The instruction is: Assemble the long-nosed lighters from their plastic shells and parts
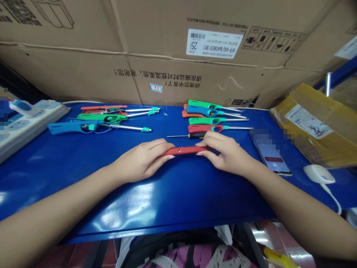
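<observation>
A big brown box (156,33) and a taped box (337,139) hid their insides. The left hand (143,160) and right hand (224,150) pinched both ends of a long, thin, red handle (188,150) over the blue table (192,203). Shiny tabletop showed between it and the front edge.

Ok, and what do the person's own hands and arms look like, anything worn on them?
The left hand and right hand are ungloved. No rings, watch or bracelets show. Both forearms are bare, with no sleeves in view.
</observation>
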Demonstrator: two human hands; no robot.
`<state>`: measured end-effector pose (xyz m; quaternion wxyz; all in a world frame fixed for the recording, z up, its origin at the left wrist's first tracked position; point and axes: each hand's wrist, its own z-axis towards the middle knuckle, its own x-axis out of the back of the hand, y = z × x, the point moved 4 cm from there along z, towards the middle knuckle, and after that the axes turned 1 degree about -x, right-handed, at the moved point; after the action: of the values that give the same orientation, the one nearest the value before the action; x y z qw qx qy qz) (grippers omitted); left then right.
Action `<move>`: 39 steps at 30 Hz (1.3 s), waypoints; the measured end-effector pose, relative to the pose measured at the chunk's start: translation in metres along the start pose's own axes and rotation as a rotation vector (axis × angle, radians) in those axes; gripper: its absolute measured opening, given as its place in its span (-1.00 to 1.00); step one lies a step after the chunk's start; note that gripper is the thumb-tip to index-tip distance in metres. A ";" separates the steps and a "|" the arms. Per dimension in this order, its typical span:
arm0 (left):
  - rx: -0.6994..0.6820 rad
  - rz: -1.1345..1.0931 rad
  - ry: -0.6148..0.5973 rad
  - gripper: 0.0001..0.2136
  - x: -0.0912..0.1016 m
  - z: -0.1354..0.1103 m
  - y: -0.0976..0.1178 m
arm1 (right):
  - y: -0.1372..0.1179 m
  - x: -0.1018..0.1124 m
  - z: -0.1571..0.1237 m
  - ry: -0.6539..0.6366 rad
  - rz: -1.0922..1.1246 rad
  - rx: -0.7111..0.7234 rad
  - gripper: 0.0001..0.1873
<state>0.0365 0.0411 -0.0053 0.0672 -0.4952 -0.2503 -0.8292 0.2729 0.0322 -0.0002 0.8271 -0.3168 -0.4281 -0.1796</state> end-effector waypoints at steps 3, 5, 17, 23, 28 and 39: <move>0.014 -0.014 -0.005 -0.74 0.001 -0.001 0.001 | 0.000 0.001 0.001 -0.006 -0.031 0.016 -0.87; 0.078 -0.078 0.021 -0.75 0.002 0.000 0.001 | 0.000 0.003 0.002 -0.014 -0.036 0.006 -0.85; 0.654 -1.018 0.111 -0.59 -0.026 0.005 -0.001 | -0.009 -0.013 0.002 -0.110 -0.016 0.021 -0.68; 0.269 -0.453 0.220 -0.78 -0.010 0.001 0.004 | -0.010 -0.014 0.001 -0.111 0.065 0.025 -0.66; 0.199 -0.401 0.250 -0.80 -0.009 0.002 0.011 | -0.016 -0.017 0.000 -0.098 0.110 0.069 -0.72; 0.417 -0.573 0.344 -0.80 -0.006 -0.001 -0.003 | -0.003 -0.012 0.001 -0.138 -0.073 -0.141 -0.74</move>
<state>0.0376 0.0426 -0.0122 -0.0269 -0.2349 -0.5265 -0.8167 0.2641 0.0309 -0.0089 0.7642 -0.3698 -0.4819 -0.2170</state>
